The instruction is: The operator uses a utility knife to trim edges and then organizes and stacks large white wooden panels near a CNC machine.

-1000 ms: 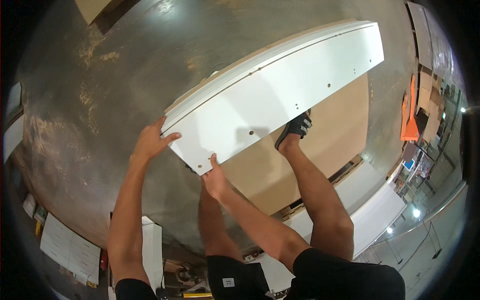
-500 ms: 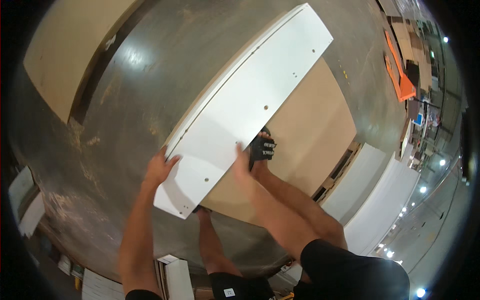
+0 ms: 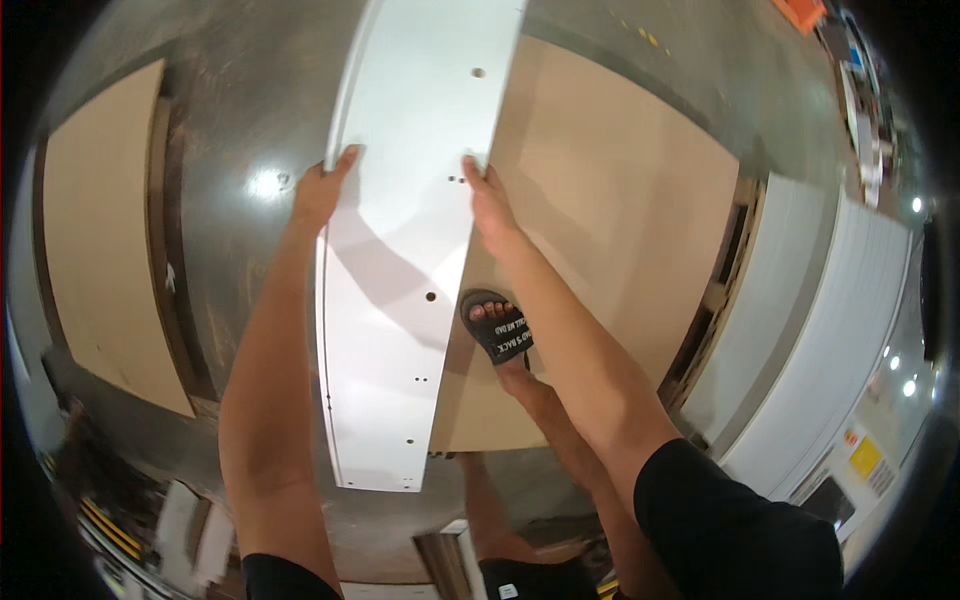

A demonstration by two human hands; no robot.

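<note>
You have one long white panel [image 3: 400, 290] in view; two hands, left [image 3: 318, 192] and right [image 3: 490, 205], grip it. One sandalled foot [image 3: 497, 328]; two tan boards [image 3: 620, 210].

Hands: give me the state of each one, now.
Left hand: gripping the white board by its left edge.
Right hand: gripping its right edge.
</note>
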